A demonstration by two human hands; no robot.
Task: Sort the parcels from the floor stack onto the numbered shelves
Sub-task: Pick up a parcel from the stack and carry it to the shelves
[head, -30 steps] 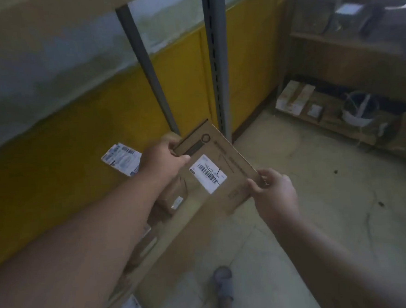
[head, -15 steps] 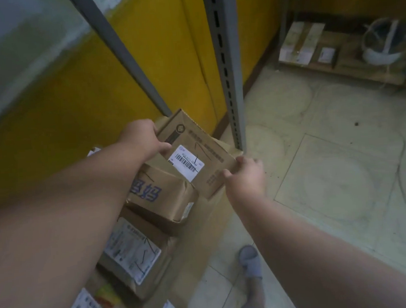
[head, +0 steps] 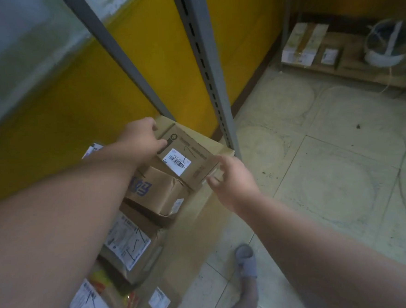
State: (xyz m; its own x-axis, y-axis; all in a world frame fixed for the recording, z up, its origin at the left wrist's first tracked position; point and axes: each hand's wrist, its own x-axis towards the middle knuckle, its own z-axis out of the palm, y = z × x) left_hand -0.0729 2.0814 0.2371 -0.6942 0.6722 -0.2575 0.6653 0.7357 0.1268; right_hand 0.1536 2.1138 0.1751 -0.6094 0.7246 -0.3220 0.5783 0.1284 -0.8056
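A flat cardboard box (head: 185, 161) sits at centre frame on the low shelf (head: 218, 144), against the grey upright post (head: 205, 64); the left hand (head: 143, 136) grips its upper-left corner, while the right hand (head: 232, 180) touches the lower-right end, fingers (head: 212, 182) loosely spread. The step looks like placement; next comes letting go and returning for another parcel; the neighbouring brown parcel (head: 156, 193) crowds it at lower left.
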